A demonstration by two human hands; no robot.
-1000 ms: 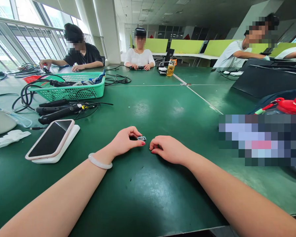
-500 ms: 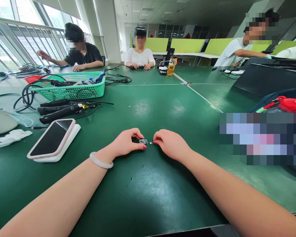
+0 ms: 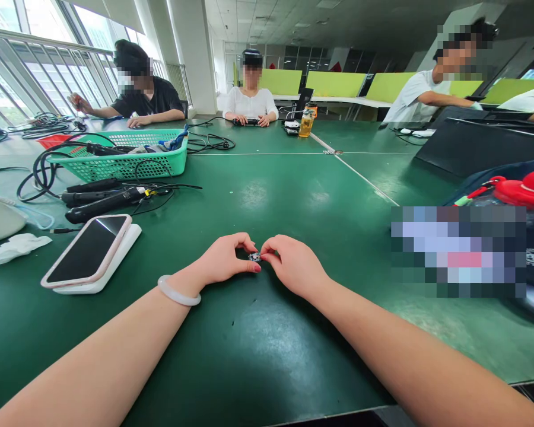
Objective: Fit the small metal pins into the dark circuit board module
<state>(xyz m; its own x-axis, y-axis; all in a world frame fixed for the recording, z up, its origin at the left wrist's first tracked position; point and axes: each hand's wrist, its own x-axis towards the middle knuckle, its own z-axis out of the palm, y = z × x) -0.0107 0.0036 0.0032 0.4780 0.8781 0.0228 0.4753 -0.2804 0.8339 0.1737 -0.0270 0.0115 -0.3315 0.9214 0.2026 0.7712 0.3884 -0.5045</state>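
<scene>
Both my hands rest on the green table near its front edge. My left hand, with a pale bangle on the wrist, pinches a tiny circuit board between thumb and forefinger. My right hand has its fingers closed in a pinch that meets the board's right edge. What sits in that pinch is too small to name. The two hands touch at the fingertips.
A phone on a white stand lies to the left, with black cables and tools and a teal basket behind. A dark bag with a red cap is at right. Several people sit along the far side, beside a bottle.
My right hand has slid left from a small gap until its pinched fingertips meet the board held in my left hand. The left hand has stayed almost still.
</scene>
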